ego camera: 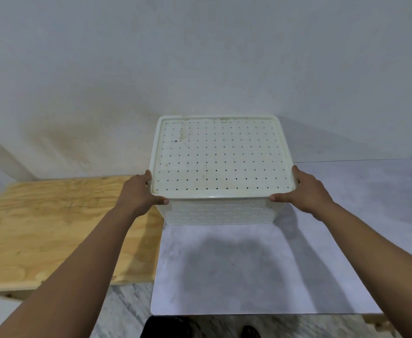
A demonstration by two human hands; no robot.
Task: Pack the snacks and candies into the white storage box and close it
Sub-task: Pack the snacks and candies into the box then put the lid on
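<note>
A lidded white storage box (220,211) sits at the far edge of a grey surface (249,269), left grip (140,191) and right grip (305,191) clasping its sides, a plywood board (54,230) lying at left.

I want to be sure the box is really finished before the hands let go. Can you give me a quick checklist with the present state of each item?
1. Lid on the white storage box: ok, it lies flat across the top.
2. Lid seated all round: cannot tell, the far edge and side rims are not clear enough to judge.
3. Snacks and candies inside: cannot tell, the lid hides the contents.
4. Nothing left out: ok, no snacks show on the grey mat or wooden board.
5. Box fully supported: ok, it rests on the mat.
6. Grip: ok, left hand and right hand hold opposite sides at the rim.
</note>
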